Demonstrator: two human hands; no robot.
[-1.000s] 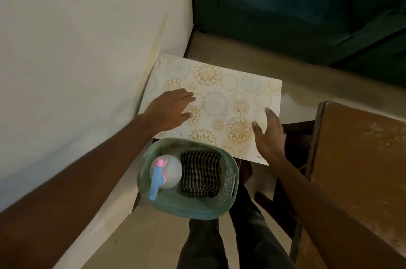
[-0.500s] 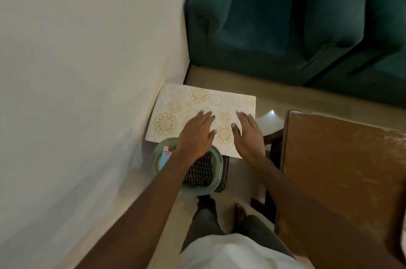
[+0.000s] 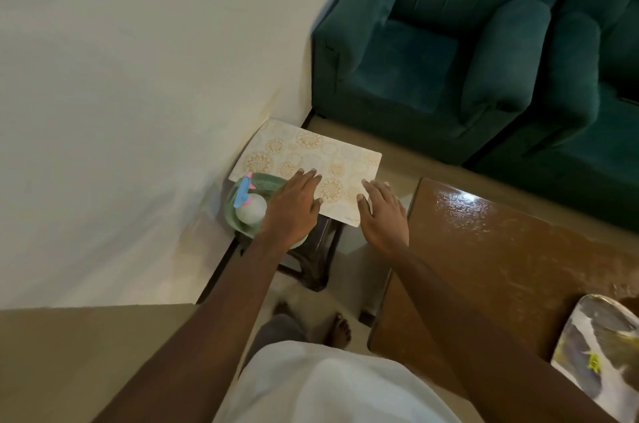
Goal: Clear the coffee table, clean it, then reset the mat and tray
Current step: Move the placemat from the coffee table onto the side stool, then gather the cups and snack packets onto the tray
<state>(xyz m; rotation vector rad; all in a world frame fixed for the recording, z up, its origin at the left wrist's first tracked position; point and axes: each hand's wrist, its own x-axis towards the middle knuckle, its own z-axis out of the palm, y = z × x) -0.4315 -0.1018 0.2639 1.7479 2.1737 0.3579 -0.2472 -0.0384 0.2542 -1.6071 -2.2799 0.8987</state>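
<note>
The thin, light mat (image 3: pixel 311 150) likely flexes; pinch its near edge. The left hand (image 3: pixel 292 206) and right hand (image 3: pixel 384 213) have fingers straight and unclenched, contact unclear.

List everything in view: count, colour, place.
Dark stool: one, dark brown, by the white wall.
Cream placemat with gold floral circles: one, cream-gold, on the stool.
Green plastic basket: one, pale green, stool's near end.
White spray bottle with blue trigger: one, white-blue, in the basket.
Glossy wooden coffee table: one, brown, right.
Patterned tray: one, grey-white, on the table, lower right.
Teal armchairs: two, teal, far side.
Left hand: one, flat over basket and placemat.
Right hand: one, flat at placemat's near corner.
</note>
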